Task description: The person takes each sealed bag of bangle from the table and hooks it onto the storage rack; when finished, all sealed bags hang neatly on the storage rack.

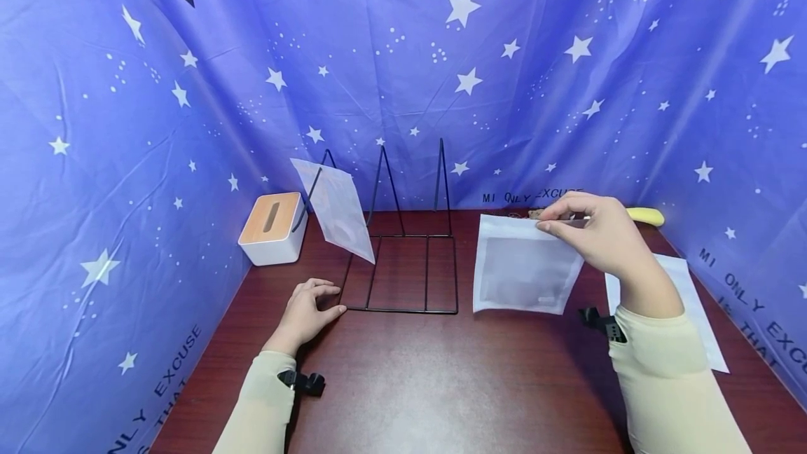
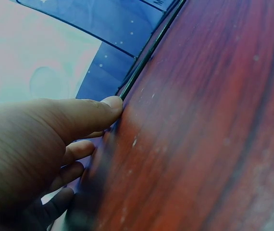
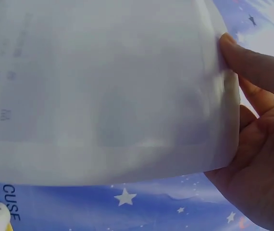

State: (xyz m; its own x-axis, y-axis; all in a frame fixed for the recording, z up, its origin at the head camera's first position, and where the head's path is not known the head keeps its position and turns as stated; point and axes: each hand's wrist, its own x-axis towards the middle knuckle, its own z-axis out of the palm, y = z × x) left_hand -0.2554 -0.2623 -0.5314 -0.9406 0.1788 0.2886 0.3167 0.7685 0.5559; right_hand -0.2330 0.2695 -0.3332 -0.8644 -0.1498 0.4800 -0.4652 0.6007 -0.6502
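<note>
My right hand [image 1: 602, 233] pinches a white translucent pouch [image 1: 528, 268] by its top right corner, and it hangs above the table. Faint print shows through the pouch in the right wrist view, where the thumb lies over its edge. My left hand [image 1: 307, 312] holds the front left corner of a black wire rack [image 1: 403, 311], with the thumb on the wire in the left wrist view. Another white pouch [image 1: 337, 205] leans in the rack's leftmost slot, tilted. The held pouch hides part of the table behind it.
A white tissue box [image 1: 271, 247] with a wooden lid stands left of the rack. Flat white sheets or pouches [image 1: 696, 314] lie at the right, partly behind the right forearm. A yellow object [image 1: 646, 216] lies at the back right. Starry blue cloth [image 1: 403, 54] surrounds the table.
</note>
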